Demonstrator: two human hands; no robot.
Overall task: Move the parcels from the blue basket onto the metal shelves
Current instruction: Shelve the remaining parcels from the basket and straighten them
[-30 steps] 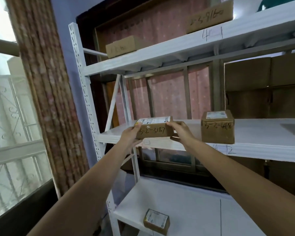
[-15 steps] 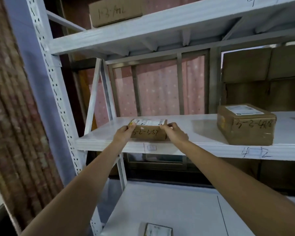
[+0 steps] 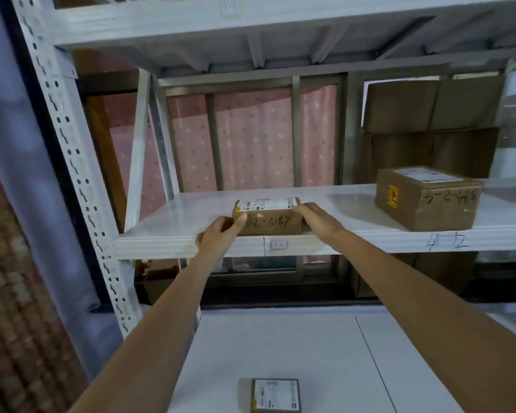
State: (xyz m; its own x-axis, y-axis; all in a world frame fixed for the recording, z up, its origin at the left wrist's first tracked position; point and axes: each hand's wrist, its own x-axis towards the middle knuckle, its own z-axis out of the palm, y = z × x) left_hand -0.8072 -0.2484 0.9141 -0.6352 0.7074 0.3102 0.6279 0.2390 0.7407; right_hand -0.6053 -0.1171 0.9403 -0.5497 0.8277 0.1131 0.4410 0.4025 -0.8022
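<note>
A small brown parcel marked "5-2-5187", with a white label on top, rests on the middle white metal shelf near its front edge. My left hand grips its left end, thumb on the front face. My right hand holds its right end. The blue basket is out of view.
A larger brown box sits on the same shelf to the right. A flat parcel lies on the lower shelf. Stacked cartons stand behind at the right. A perforated shelf post rises at the left beside a brick wall.
Both hands set the parcel down onto the middle shelf and pushed it slightly back from the edge. The camera came closer and lower.
</note>
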